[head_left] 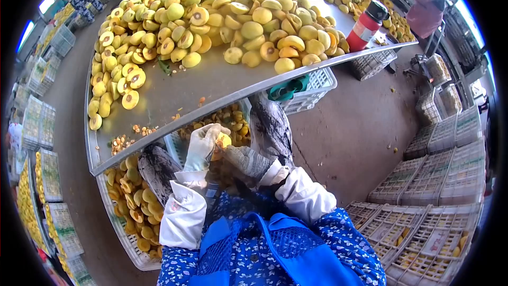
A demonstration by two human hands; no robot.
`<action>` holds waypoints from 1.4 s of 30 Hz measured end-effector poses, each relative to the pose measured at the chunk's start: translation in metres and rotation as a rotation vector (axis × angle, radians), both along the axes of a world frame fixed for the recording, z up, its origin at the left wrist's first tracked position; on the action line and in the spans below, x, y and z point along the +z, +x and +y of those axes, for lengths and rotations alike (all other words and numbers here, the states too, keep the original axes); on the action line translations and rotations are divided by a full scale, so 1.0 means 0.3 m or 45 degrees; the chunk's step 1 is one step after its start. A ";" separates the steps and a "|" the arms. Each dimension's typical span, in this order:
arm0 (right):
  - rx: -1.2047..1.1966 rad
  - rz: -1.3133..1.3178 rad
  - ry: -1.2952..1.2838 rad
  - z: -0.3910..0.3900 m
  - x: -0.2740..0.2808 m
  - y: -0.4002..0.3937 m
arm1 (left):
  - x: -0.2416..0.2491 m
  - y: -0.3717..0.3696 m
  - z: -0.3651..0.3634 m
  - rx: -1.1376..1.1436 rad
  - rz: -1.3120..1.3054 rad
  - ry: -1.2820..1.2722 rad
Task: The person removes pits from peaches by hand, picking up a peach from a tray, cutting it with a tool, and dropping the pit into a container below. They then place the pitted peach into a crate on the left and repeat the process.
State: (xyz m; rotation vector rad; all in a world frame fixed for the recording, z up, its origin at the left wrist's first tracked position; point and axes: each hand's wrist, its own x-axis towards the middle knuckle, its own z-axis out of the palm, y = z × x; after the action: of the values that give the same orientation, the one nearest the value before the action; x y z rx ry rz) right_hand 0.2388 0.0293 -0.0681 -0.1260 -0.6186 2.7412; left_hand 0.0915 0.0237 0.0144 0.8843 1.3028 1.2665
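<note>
My left hand (202, 145), in a pale glove, grips a yellow peach half (224, 140) above a crate between my knees. Close against the fruit is my right hand (247, 161) in a grey knitted glove, its fingers curled. Whatever it holds, if anything, is hidden. Below my hands the crate (174, 147) contains more yellow fruit pieces, partly covered by my arms and legs. In front of me, a big heap of halved peaches (211, 18) lies on a metal table (182, 87), many with brown pits or hollows showing.
Small pit fragments (120, 144) lie near the table's left corner. A red bottle (366, 25) with a black lid stands at the right. A fruit-filled crate (119, 221) sits by my left leg. Stacked white crates (434, 233) line the right side. Other people work beyond the table.
</note>
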 end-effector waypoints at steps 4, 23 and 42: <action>-0.273 -0.024 -0.398 -0.018 0.297 -0.022 | -0.008 0.073 -0.017 0.429 -0.333 0.286; 0.049 -0.431 0.705 -0.084 0.085 -0.024 | -0.143 -0.034 -0.101 0.489 -1.145 0.107; -0.634 -1.530 1.890 -0.040 0.187 -0.216 | -0.182 -0.039 -0.173 0.808 -0.313 0.281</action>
State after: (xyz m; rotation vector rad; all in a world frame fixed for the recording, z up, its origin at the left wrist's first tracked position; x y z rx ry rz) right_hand 0.1740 0.0173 -0.0121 -1.2667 -2.2151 0.9372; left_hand 0.0799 -0.0281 -0.0401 0.4414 1.3038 1.9756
